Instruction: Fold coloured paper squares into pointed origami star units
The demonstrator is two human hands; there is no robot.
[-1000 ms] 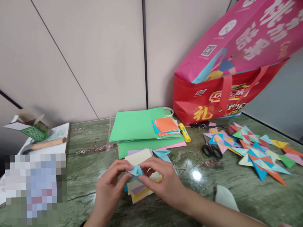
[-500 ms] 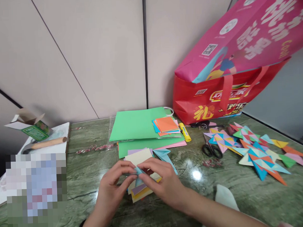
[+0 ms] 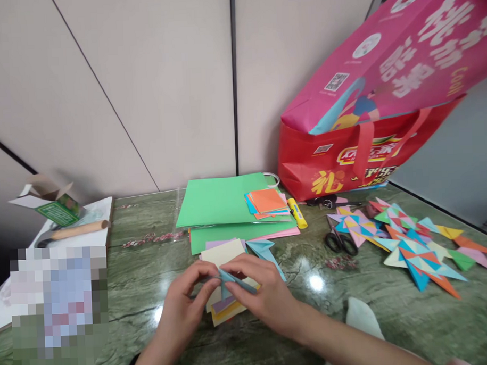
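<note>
Between both hands is a small piece of light blue folded paper (image 3: 226,279), held just above a pile of paper. My left hand (image 3: 191,291) pinches its left side with thumb and fingers. On the other side, my right hand (image 3: 261,285) grips it between thumb and forefinger, and part of the paper is hidden behind the fingers. Under the hands lie cream paper sheets (image 3: 224,252) with purple and yellow pieces (image 3: 228,312) showing below. Another light blue folded piece (image 3: 264,249) rests just beyond my right hand.
Green paper (image 3: 220,199) lies behind, topped by small orange squares (image 3: 266,199). A yellow glue stick (image 3: 297,212), black-handled scissors (image 3: 340,243) and folded paper stars (image 3: 419,256) are to the right. A red bag (image 3: 307,164) stands behind; a wooden-handled tool (image 3: 79,231) lies left.
The light blue paper has turned in my fingers, and a longer edge now shows under my right hand. Both hands stay in nearly the same place.
</note>
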